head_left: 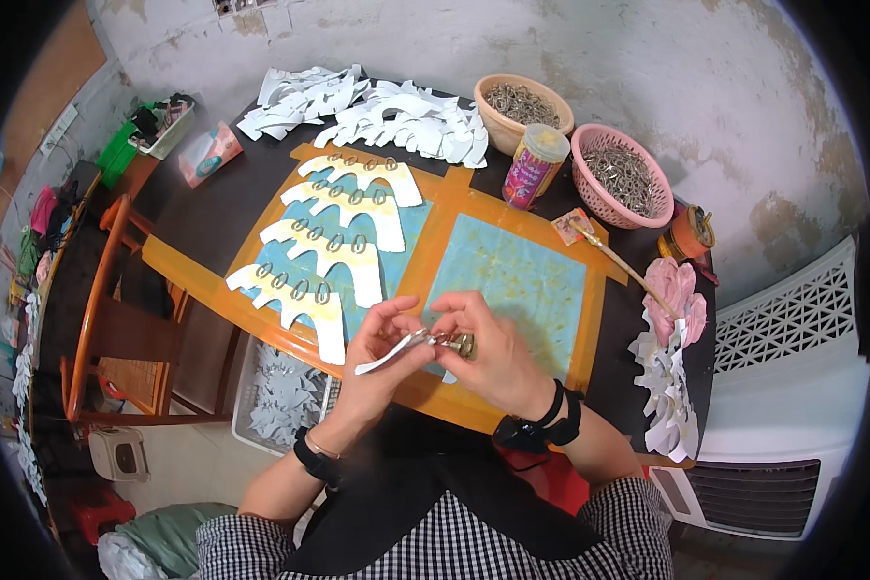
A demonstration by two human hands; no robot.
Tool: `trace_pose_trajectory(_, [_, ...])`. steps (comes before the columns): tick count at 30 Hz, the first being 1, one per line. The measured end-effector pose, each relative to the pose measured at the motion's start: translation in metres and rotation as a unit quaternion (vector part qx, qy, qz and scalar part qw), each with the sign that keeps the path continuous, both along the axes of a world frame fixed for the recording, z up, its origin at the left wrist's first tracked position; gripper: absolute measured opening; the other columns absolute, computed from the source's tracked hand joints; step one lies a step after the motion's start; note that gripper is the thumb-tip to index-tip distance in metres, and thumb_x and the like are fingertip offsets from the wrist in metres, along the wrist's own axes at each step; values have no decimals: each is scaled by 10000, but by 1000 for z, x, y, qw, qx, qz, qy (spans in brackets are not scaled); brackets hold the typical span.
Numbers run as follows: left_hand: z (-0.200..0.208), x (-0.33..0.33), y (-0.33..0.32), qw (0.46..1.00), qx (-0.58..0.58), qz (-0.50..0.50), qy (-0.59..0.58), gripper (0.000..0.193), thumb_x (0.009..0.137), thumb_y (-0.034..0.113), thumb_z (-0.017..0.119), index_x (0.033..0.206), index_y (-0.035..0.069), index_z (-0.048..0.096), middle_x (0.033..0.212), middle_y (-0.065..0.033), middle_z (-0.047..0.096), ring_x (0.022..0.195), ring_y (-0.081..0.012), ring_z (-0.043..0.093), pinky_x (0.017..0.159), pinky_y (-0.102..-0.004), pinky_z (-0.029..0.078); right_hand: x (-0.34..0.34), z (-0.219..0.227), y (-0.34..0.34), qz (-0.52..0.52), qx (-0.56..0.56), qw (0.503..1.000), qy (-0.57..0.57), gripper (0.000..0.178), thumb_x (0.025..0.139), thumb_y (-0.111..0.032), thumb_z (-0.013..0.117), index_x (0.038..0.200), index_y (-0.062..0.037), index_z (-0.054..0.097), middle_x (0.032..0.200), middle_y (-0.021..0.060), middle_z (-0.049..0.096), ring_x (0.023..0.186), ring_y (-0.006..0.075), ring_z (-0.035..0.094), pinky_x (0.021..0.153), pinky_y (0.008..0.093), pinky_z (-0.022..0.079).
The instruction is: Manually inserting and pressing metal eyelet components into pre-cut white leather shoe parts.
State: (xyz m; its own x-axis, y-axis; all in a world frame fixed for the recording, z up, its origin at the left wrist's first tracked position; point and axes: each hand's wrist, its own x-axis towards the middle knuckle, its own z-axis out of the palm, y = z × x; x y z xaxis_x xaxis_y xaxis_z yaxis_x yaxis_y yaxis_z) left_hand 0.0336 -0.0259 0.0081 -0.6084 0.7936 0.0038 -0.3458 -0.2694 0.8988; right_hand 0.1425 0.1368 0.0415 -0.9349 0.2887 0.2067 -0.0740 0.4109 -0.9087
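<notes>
In front of my chest, my left hand (pixel 387 346) pinches a small white cut piece (pixel 391 354), seen almost edge-on. My right hand (pixel 498 356) meets it from the right, its fingers closed on a small cluster of metal buckles (pixel 462 344). A bit of metal lies between the fingertips of both hands, partly hidden. Beyond my left hand, several white scalloped pieces (pixel 362 280) with a yellowish coating lie in overlapping rows. Oval metal buckles (pixel 300 288) sit along their upper prongs. Beneath is an orange-taped board with blue panels (pixel 512 280).
White cut pieces (pixel 406 121) are heaped at the back. A tan bowl (pixel 488 92) and a pink basket (pixel 590 179) hold metal buckles. Near them stand a purple jar (pixel 530 174), a brush (pixel 619 259) and an orange tin (pixel 686 234). A wooden chair (pixel 140 338) is at left.
</notes>
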Motion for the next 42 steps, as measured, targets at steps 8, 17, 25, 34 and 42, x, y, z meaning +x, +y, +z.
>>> trace_pose_trajectory(8, [5, -3, -6, 992, -127, -16, 11, 327, 1035, 126, 762, 1326, 10, 668, 1173, -22, 732, 1076, -124, 696, 961, -303, 570, 6, 9, 3, 36, 148, 987, 46, 458, 913, -65, 791, 1334, -92, 612, 966, 71, 733, 916, 290, 725, 908, 397, 576])
trace_pose_trajectory(17, [5, -9, -9, 976, -173, -117, -64, 277, 1058, 159, 741, 1289, 10, 709, 1206, -42, 761, 1104, -115, 697, 957, -284, 556, 3, -14, 17, 103, 356, 891, 263, 309, 936, -85, 732, 1229, -57, 639, 953, 65, 715, 878, 277, 705, 973, 464, 572])
trace_pose_trajectory(25, [-1, -16, 4, 972, -89, -108, -190, 491, 1135, 420, 586, 1335, -19, 681, 1260, -62, 737, 1165, -155, 683, 1056, -344, 513, 4, -13, 15, 47, 256, 945, 200, 492, 831, -68, 911, 1190, -71, 575, 993, 80, 735, 848, 287, 728, 922, 443, 590])
trace_pose_trajectory(34, [-6, -12, 2, 988, -79, -132, -16, 236, 1090, 269, 703, 1213, 68, 687, 1224, -34, 729, 1148, -98, 645, 994, -276, 504, 11, -17, 11, 3, 120, 990, 71, 494, 865, -72, 909, 1217, -47, 564, 996, 99, 739, 874, 202, 752, 799, 342, 597])
trace_pose_trajectory(42, [4, -10, 7, 975, -206, -85, -5, 399, 1101, 411, 672, 1110, 23, 763, 1059, -8, 751, 984, -44, 648, 838, -265, 533, 9, -6, 7, 4, 3, 1000, 1, 355, 907, -122, 881, 1132, -21, 626, 940, 85, 746, 848, 174, 733, 783, 310, 579])
